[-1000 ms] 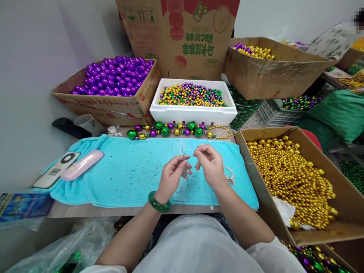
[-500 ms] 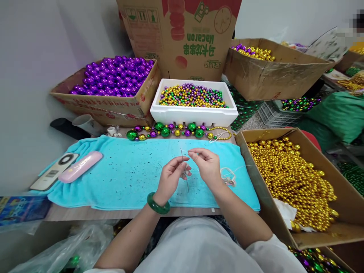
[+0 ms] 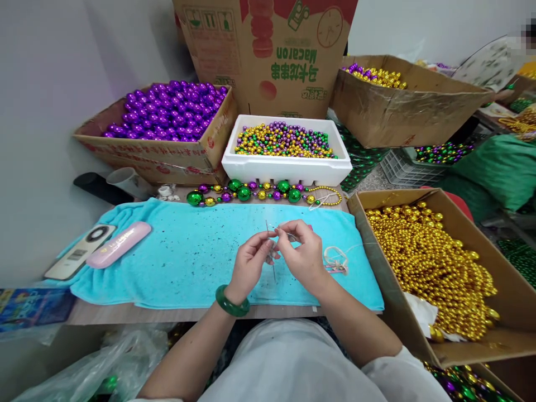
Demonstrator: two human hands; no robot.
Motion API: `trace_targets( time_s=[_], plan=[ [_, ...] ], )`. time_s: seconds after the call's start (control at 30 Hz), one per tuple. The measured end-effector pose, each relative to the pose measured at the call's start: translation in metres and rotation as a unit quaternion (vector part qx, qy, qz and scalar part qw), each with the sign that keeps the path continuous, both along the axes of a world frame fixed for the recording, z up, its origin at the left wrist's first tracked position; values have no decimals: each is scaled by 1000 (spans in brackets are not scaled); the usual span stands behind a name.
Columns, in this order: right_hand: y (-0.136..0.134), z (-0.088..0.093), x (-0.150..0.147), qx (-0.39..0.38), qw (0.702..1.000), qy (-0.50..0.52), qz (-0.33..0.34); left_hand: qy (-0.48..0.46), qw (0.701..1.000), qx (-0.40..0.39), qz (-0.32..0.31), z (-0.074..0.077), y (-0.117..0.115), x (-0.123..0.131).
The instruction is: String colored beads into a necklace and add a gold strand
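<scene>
Holding a thin needle [image 3: 274,272] nearly upright between pinched thumb and fingers, the left hand [image 3: 250,261], wearing a green bangle [image 3: 232,301], is working over the right half of a turquoise towel [image 3: 188,251], beside the right hand [image 3: 305,255], whose thumb and forefinger are pressing together on what appears to be a pale thread [image 3: 294,238]. Tangled cord [image 3: 337,259] is lying near the towel's right edge, while a multicoloured bead strand [image 3: 244,194] is stretching along the bench [image 3: 109,314] past the towel's back edge, and a carton [image 3: 393,307] of gold beads [image 3: 435,268] is standing beside the bench's right edge.
</scene>
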State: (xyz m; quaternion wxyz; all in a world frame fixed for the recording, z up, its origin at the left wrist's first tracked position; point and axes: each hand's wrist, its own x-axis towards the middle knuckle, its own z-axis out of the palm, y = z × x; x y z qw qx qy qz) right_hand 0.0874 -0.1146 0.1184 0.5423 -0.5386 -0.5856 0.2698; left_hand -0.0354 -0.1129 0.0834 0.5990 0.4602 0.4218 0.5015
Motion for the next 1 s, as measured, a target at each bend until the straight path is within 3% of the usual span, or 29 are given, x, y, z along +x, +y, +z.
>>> trace_targets(
  time_s=[0.7, 1.0],
  plan=[
    [-3, 0, 3, 0, 997, -71, -9, 34, 999, 6, 10, 0, -5, 5],
    [4, -2, 7, -7, 999, -39, 10, 163, 982, 96, 10, -8, -6, 3]
  ],
)
